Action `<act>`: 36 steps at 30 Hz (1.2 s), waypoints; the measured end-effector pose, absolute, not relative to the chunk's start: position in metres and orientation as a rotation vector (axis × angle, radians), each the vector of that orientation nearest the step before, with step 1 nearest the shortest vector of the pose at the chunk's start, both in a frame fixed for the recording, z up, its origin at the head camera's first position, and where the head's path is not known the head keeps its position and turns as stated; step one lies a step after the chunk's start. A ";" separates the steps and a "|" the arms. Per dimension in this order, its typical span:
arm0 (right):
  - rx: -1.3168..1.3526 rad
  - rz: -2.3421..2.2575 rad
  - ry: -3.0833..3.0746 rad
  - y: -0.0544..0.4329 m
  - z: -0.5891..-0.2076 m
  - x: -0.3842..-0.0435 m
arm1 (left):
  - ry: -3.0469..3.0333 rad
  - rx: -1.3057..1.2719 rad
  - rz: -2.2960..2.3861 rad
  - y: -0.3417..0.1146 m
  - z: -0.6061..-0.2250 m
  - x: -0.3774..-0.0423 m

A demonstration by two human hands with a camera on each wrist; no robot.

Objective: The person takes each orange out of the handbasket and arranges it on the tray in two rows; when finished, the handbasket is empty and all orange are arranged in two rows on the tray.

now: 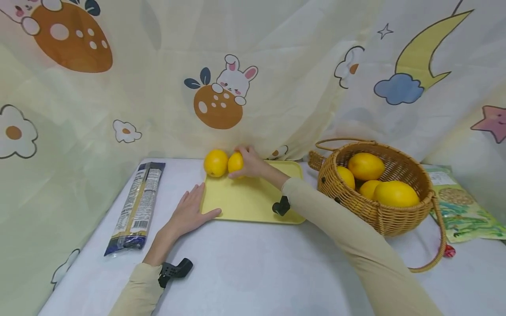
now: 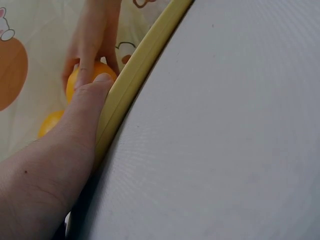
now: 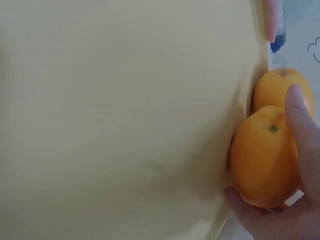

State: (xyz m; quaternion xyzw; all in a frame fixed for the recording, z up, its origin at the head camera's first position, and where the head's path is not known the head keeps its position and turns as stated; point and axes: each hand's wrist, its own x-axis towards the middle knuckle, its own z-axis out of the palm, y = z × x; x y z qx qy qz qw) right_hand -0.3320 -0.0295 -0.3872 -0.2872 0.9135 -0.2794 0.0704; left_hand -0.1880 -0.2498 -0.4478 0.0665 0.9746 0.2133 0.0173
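My right hand (image 1: 250, 163) grips a yellow-orange citrus fruit (image 3: 265, 157) at the far left corner of a yellow tray (image 1: 245, 202). In the right wrist view its thumb and fingers curl round the fruit, whose small green stem end shows. A second citrus fruit (image 1: 215, 163) of the same kind sits right beside it at the corner. My left hand (image 1: 191, 208) lies with fingers spread at the tray's near left corner, its thumb over the rim. The left wrist view shows that thumb (image 2: 97, 85) along the tray's edge.
A wicker basket (image 1: 356, 210) with several yellow citrus fruits stands at the right, its handle hanging down in front. Beyond it lie a green packet (image 1: 466, 206) and a small red wrapped item (image 1: 449, 251). A long blue-and-white packet (image 1: 136, 206) lies at the left. Patterned cloth hangs behind.
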 end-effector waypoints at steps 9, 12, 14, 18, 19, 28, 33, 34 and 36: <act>-0.853 -0.762 2.836 -0.033 -0.369 -0.319 | 3.025 0.197 0.679 -0.252 -0.445 -0.187; -0.934 -0.746 2.875 -0.029 -0.342 -0.296 | 3.026 0.195 0.686 -0.251 -0.446 -0.186; -1.073 -0.753 2.856 -0.022 -0.323 -0.272 | 3.026 0.198 0.700 -0.250 -0.448 -0.185; -1.346 -0.785 2.761 0.008 -0.300 -0.220 | 3.027 0.222 0.717 -0.247 -0.450 -0.184; -1.381 -0.792 2.739 0.018 -0.298 -0.208 | 3.027 0.224 0.712 -0.247 -0.450 -0.183; -1.349 -0.971 2.780 0.114 -0.300 -0.137 | 3.031 0.215 0.662 -0.250 -0.448 -0.185; -1.258 -1.016 2.921 0.153 -0.299 -0.128 | 3.040 0.231 0.655 -0.251 -0.448 -0.186; -1.236 -1.009 2.941 0.158 -0.298 -0.127 | 3.037 0.229 0.661 -0.251 -0.448 -0.186; -1.213 -1.013 2.961 0.167 -0.297 -0.128 | 3.035 0.226 0.664 -0.250 -0.448 -0.186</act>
